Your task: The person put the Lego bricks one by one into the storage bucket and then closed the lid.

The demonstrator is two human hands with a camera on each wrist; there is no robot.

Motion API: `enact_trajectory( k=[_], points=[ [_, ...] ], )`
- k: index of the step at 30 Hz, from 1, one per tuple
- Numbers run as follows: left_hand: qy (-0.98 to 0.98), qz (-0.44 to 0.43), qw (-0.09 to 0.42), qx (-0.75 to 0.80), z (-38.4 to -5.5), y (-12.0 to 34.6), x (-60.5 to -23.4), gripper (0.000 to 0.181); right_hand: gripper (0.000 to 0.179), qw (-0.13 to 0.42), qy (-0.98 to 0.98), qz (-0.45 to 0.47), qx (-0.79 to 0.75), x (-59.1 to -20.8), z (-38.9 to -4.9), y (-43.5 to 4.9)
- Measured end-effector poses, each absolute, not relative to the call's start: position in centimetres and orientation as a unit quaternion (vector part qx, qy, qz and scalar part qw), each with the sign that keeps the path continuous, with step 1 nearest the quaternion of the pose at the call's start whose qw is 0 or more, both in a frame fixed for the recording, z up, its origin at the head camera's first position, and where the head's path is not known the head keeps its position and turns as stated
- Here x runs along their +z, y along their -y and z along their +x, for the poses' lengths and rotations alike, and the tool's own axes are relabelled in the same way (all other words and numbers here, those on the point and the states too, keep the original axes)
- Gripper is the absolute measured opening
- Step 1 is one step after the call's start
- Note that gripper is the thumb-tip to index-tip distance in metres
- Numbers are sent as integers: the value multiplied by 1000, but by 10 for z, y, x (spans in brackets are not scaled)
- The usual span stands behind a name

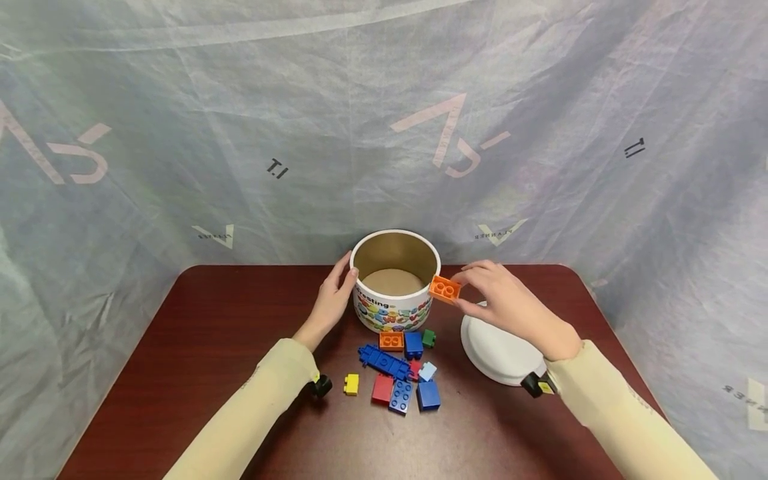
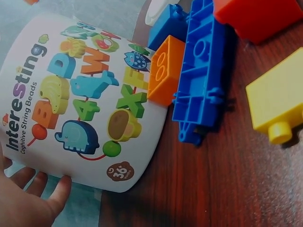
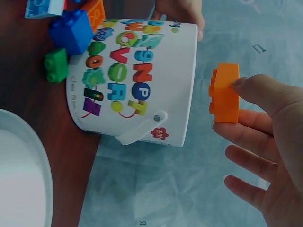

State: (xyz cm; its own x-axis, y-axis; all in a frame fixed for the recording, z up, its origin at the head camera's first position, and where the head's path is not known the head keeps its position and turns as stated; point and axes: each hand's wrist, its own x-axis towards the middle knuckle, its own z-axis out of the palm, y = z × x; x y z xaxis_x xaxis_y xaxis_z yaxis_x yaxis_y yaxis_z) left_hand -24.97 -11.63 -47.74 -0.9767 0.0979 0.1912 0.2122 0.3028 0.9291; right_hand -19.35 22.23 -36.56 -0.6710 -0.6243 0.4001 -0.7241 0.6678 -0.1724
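A white bucket (image 1: 393,313) printed with colourful letters stands at the back of the table, its top uncovered and only its bare bottom showing inside. My left hand (image 1: 331,299) holds its left side, thumb at the rim and fingers along the outer wall. Between thumb and fingers, my right hand (image 1: 510,303) pinches an orange building block (image 3: 226,93) just right of the bucket's rim, its hollow underside toward the head camera. Close in front of the bucket lie another orange block (image 1: 391,341), a blue block (image 1: 413,345), a green block (image 1: 429,339) and a long blue base piece (image 1: 384,362).
Nearer the front lie a yellow block (image 1: 351,385), a red block (image 1: 382,389), several blue ones and a light blue block (image 1: 427,371). A white lid (image 1: 495,353) rests under my right forearm. Grey sheeting (image 1: 384,133) hangs behind the dark red table (image 1: 210,347).
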Motion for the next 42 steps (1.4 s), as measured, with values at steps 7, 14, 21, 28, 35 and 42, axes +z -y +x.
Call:
enact_trajectory(
  k=[7,14,21,28,35,42],
  points=[
    [809,-97,50,-578,-251,117,-478,58,34,139,908,355,173,-359,-210,-210],
    [811,-93,50,-576,-249,116,-477,57,36,116,916,335,188,-357,-224,-198],
    [813,-94,49,-573,-248,116,-475,58,36,106,919,330,189,-362,-238,-185],
    [813,-91,52,-573,-248,116,-476,57,35,97,920,333,184,-370,-254,-172],
    [810,-96,51,-576,-249,116,-477,58,35,92,918,341,179,-381,-266,-162],
    [809,-96,50,-577,-249,117,-476,58,33,86,919,350,161,-389,-270,-156]
  ],
)
